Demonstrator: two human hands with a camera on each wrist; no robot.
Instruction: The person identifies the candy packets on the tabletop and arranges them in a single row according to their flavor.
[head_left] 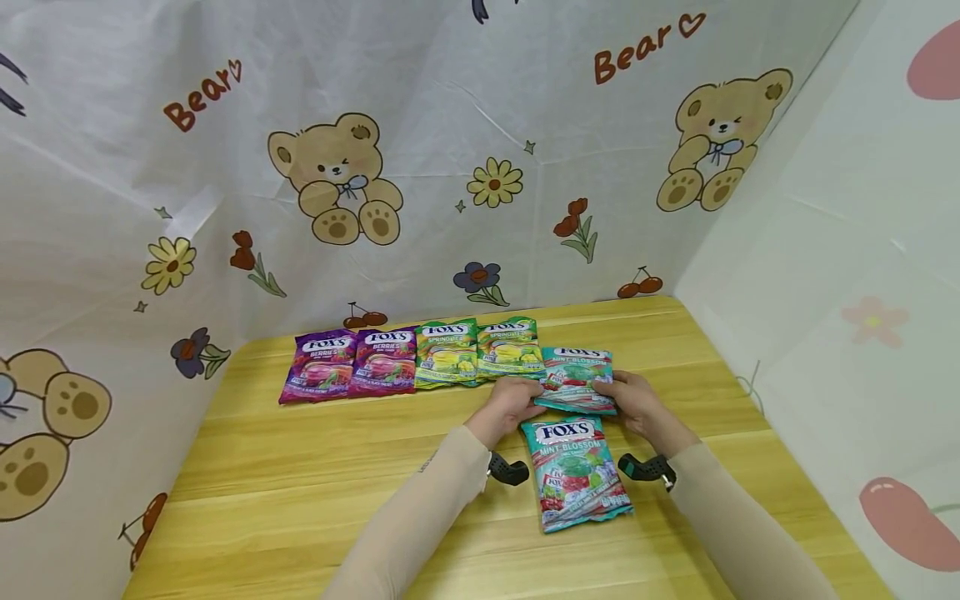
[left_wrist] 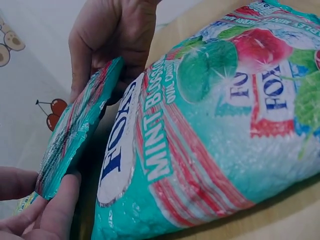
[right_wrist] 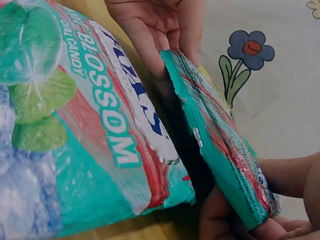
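Note:
Both hands hold one teal mint blossom candy bag [head_left: 576, 379] between them at the right end of a row of bags. My left hand [head_left: 513, 402] pinches its left side, and my right hand [head_left: 632, 397] grips the right side with the thumb on the front. In the left wrist view the held bag [left_wrist: 80, 130] is tilted up, its lower edge between thumb and fingers. A second mint blossom bag [head_left: 576, 475] lies flat on the table, nearer, between the forearms. Its printed front [right_wrist: 95, 115] fills the left of the right wrist view.
Two purple berries bags [head_left: 318, 367] and two green-yellow bags [head_left: 447, 354] form a row along the back of the wooden table [head_left: 300, 483]. A white curtain with printed bears [head_left: 337, 179] hangs behind, and a pale wall [head_left: 840, 250] stands at the right.

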